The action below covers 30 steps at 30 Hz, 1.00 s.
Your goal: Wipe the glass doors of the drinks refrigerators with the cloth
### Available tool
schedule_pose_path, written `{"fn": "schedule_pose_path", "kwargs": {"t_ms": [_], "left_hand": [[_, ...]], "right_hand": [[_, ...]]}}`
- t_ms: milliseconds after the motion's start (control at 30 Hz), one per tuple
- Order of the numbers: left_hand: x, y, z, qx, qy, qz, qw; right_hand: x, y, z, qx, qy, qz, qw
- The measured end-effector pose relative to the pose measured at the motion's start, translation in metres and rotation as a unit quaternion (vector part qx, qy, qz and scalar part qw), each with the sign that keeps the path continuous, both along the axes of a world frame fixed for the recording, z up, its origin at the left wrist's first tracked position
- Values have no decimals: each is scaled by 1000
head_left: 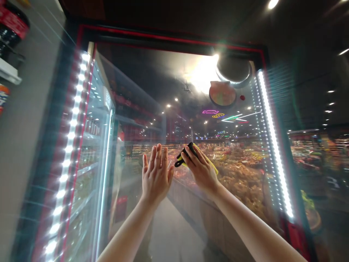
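The left hand (155,180) is open, bare, fingers nearly straight, palm toward the glass pane (163,123). Just beside it, the right hand (201,169), fingers partly bent, holds a black-and-yellow pad (191,146) at the glass. 2 light strips (275,142) edge the pane, well apart from both.

1. The pane (169,123) stands upright in front, set in the frame (174,38).
2. One light strip (69,148) runs up the pane's left side, another light strip (275,143) up its right.
3. The left hand (155,176) is before the pane, left of the right hand (201,169); contact cannot be told.
4. The pad (190,146) lies under the right hand's fingers, on its pane side.
5. In the pane, the fridge (91,156) shows left, the produce (242,178) right, the floor (174,233) between.
6. Outside the frame, upper left, a bottle (12,27) stands above a shelf edge (9,71).
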State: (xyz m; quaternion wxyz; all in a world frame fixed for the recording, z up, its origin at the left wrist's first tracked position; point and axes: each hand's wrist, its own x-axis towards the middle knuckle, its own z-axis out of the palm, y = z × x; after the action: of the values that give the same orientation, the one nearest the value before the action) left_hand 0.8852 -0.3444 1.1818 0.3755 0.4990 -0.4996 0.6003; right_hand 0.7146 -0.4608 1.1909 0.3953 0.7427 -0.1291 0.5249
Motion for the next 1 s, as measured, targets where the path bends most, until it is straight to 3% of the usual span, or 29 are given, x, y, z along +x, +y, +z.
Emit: {"fn": "schedule_pose_path", "kwargs": {"t_ms": [67, 133, 233, 300, 367, 433, 500, 567, 633, 700, 767, 833, 900, 1000], "left_hand": [[3, 2, -3, 1, -7, 0, 1000], [8, 6, -4, -3, -11, 6, 1000], [19, 12, -1, -12, -9, 15, 1000], [26, 16, 0, -13, -6, 16, 1000], [33, 18, 0, -11, 0, 14, 1000], [37, 20, -2, -5, 14, 10, 1000], [39, 21, -6, 2, 27, 6, 1000], [40, 22, -10, 8, 30, 4, 1000], [43, 24, -12, 7, 27, 5, 1000], [47, 27, -11, 1, 22, 9, 1000], [53, 29, -8, -6, 20, 15, 1000], [57, 30, -6, -12, 15, 20, 1000], [60, 31, -4, -15, 13, 18, 1000], [62, 33, -5, -9, 18, 7, 1000]], "right_hand": [[-15, -9, -2, 10, -22, -5, 1000], [-18, -15, 16, 37, -73, -6, 997], [5, -11, 54, 61, -120, 9, 991], [29, 0, 65, 59, -121, 15, 991], [45, 11, 55, 48, -97, 15, 994], [48, 17, 31, 27, -55, 12, 998], [36, 17, 6, 3, -5, 7, 1000], [19, 12, -5, -7, 16, -2, 1000], [8, 6, 4, 7, -9, -14, 1000], [11, 5, 28, 33, -57, -17, 998], [30, 10, 52, 47, -85, -8, 995], [53, 20, 64, 45, -89, 3, 995], [72, 30, 58, 33, -69, 8, 997], [72, 38, 27, 4, -3, 13, 1000]]}}
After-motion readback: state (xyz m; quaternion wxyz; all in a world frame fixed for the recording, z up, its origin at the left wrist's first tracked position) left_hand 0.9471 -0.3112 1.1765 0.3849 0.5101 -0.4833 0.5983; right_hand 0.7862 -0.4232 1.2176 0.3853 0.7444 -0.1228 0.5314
